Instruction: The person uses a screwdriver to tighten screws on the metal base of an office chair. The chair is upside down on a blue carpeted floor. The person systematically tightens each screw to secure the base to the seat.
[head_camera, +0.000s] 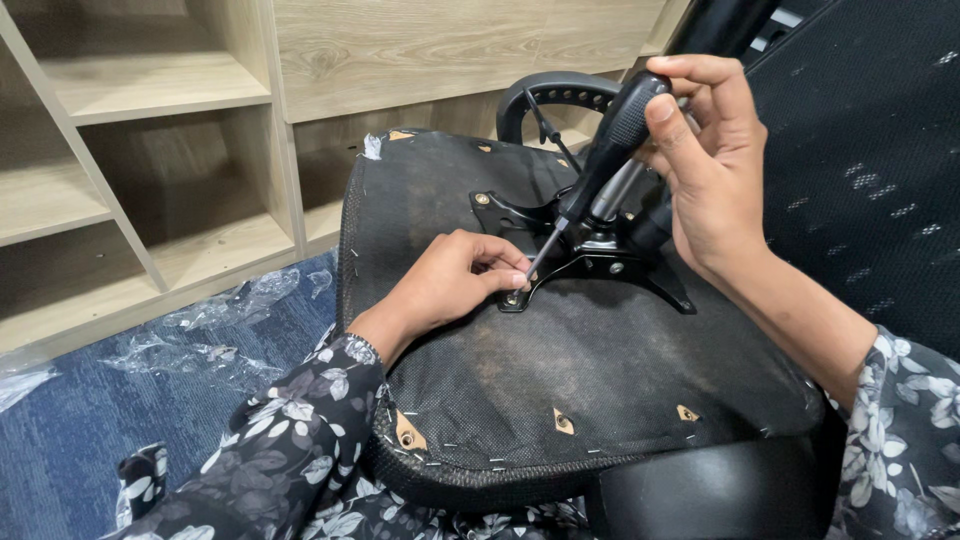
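The left hand (455, 275) lies low and palm down, its forearm coming up from the lower left in a dark flowered sleeve. Its fingers are curled together, the fingertips (515, 280) pinched close. The right hand (705, 160) is raised higher, wrist bent, forearm running down to the lower right into a matching sleeve. Its fingers are wrapped in a firm grasp, with the thumb (665, 115) pressed flat along the front and the index finger hooked over the top.
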